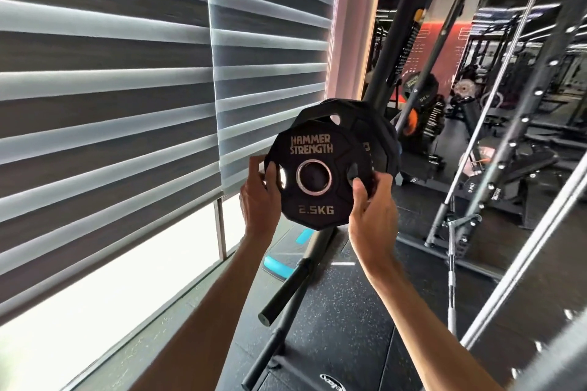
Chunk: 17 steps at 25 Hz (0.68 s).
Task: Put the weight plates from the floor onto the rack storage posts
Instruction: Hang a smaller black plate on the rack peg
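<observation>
A black 2.5 kg weight plate [317, 174] marked "Hammer Strength" is held upright at chest height, its face toward me. My left hand [259, 197] grips its left edge through a grip hole. My right hand [371, 206] grips its lower right edge at the other hole. Directly behind it sits a larger black plate [365, 124] on the rack, so the post it hangs on is hidden. An empty black storage post [286, 292] juts out toward me lower down on the rack upright [409, 32].
Window blinds [127, 89] fill the left. A mirror [413, 89] stands behind the rack. A steel barbell [508, 79] and perforated rack uprights [521, 124] slant on the right. The black rubber floor [343, 327] has a teal marking [276, 267].
</observation>
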Motion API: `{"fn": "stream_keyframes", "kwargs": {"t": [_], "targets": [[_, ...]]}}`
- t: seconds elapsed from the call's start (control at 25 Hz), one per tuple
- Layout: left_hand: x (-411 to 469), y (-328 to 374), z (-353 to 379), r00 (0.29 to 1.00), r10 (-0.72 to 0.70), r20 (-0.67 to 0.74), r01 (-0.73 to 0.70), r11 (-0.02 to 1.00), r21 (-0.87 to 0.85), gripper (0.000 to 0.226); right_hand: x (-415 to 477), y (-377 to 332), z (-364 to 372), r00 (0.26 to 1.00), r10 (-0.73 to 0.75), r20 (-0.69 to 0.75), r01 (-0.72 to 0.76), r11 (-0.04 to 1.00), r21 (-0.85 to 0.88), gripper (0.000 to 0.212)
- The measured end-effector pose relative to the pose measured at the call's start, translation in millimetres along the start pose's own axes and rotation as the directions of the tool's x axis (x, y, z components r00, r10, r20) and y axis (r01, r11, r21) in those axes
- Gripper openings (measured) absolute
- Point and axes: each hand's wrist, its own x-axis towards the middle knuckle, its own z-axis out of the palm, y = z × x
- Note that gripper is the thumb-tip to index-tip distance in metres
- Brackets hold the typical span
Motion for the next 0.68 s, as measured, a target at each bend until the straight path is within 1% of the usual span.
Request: {"fn": "stream_keyframes", "kwargs": {"t": [0.08, 0.16, 0.24, 0.4, 0.48, 0.56, 0.6, 0.68], "targets": [[2.8, -2.0, 9.5, 0.998, -0.042, 0.050, 0.044, 0.998, -0.044, 0.023, 11.0, 3.7, -2.1, 1.000, -0.011, 0.020, 0.014, 0.990, -0.142, 0.025], [6.6, -0.8, 20.5, 0.991, -0.086, 0.107, 0.096, 0.990, -0.098, 0.022, 25.2, 8.4, -6.3, 1.000, -0.010, 0.012, 0.013, 0.953, -0.303, 0.030], [9.8, -1.0, 31.6, 0.981, -0.103, 0.162, 0.125, 0.983, -0.135, 0.023, 35.0, 13.2, -7.6, 1.000, -0.004, 0.011, 0.007, 0.921, -0.388, 0.034], [15.7, -8.2, 39.0, 0.975, -0.105, 0.196, 0.131, 0.984, -0.123, 0.025, 41.4, 17.1, -6.8, 1.000, 0.017, 0.020, -0.008, 0.936, -0.353, 0.038], [13.6, -11.0, 39.1, 0.976, -0.138, 0.171, 0.159, 0.981, -0.115, 0.027, 38.4, 20.8, -11.5, 1.000, 0.002, 0.010, 0.001, 0.962, -0.274, 0.041], [-1.6, -15.4, 42.6, 0.961, -0.245, 0.132, 0.257, 0.962, -0.089, 0.028, 27.8, 26.1, -17.3, 1.000, -0.017, 0.010, 0.019, 0.983, -0.181, 0.041], [-15.3, -18.6, 46.3, 0.933, -0.333, 0.135, 0.342, 0.938, -0.053, 0.025, 19.1, 31.7, -19.0, 1.000, -0.005, 0.024, 0.009, 0.987, -0.161, 0.037], [-58.5, -29.1, 58.2, 0.830, -0.509, 0.228, 0.512, 0.858, 0.052, 0.015, -6.0, 53.7, -23.0, 0.991, 0.064, 0.113, -0.040, 0.979, -0.201, 0.025]]}}
